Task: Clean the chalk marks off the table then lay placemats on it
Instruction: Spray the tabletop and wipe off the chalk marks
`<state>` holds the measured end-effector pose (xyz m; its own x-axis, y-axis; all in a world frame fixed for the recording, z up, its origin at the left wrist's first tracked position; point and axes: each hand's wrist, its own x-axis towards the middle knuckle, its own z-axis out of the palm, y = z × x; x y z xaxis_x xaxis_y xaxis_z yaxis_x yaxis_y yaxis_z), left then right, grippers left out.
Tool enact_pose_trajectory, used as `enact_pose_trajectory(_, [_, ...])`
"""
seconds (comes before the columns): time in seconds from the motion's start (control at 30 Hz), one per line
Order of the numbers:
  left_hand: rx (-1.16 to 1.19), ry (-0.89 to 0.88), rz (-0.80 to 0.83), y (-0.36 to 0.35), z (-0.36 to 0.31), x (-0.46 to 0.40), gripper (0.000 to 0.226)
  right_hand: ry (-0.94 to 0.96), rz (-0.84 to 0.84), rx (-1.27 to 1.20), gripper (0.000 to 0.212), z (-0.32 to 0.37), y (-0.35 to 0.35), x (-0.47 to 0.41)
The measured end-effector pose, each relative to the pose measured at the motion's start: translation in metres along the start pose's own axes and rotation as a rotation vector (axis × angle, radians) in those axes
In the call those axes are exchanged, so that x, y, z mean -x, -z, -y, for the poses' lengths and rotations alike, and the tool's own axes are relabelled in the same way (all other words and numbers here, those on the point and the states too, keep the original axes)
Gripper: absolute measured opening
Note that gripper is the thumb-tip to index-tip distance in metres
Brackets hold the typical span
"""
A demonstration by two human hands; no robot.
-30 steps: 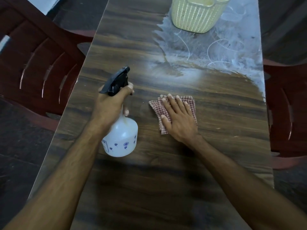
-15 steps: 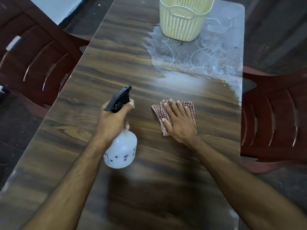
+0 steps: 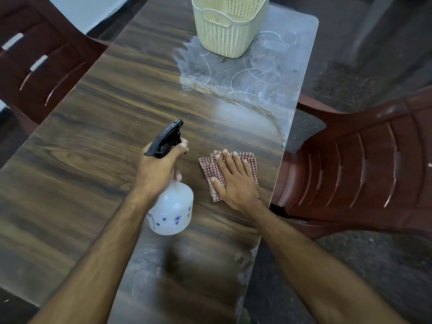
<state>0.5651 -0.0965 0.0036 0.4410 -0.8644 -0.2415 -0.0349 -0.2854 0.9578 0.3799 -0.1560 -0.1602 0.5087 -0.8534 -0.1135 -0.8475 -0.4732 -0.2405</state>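
The biggest change is in the view rather than the work; more of the desk [image 3: 93, 141] shows now than a second ago, with its far right corner and a smeared patch at the near edge both visible; the hands sit in much the same places on the wood as before, so I judge no fresh wiping has been done in that time; the chalk marks [image 3: 252, 76] keep the same loops and haze at the far right end, around the foot of the basket [image 3: 224, 31], and the cleaning is only part done, with no placemats on the desk.

Counting from large to small: one desk; two dark red chairs, the left chair [image 3: 35, 61] and the right chair [image 3: 364, 169], one on each side; one cream basket standing on the chalked area; one spray bottle [image 3: 171, 211], its nozzle aimed toward the chalk; one checked cloth [image 3: 253, 161], lying near the right edge, well short of the marks.

The left hand [image 3: 159, 169] is curled round the bottle's neck, a finger at the black trigger; the right hand [image 3: 236, 181] lies flat with fingers spread, pressing the cloth down onto the desk.
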Motion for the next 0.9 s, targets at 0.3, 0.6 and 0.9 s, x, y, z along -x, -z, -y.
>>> enact_pose_trajectory(0.3, [-0.016,-0.005,-0.040,0.001,-0.010,0.006,0.007,-0.034,-0.019,0.004,0.067,-0.022,0.005,0.002])
enact_pose_trajectory(0.6, [-0.032,-0.007,0.030,0.001,-0.014,0.014,0.008,-0.085,0.038,-0.006,0.062,-0.013,0.013,0.001])
enact_pose_trajectory(0.9, [-0.025,-0.009,0.044,0.007,-0.011,0.020,0.008,-0.111,0.018,-0.167,0.054,-0.012,0.015,0.000])
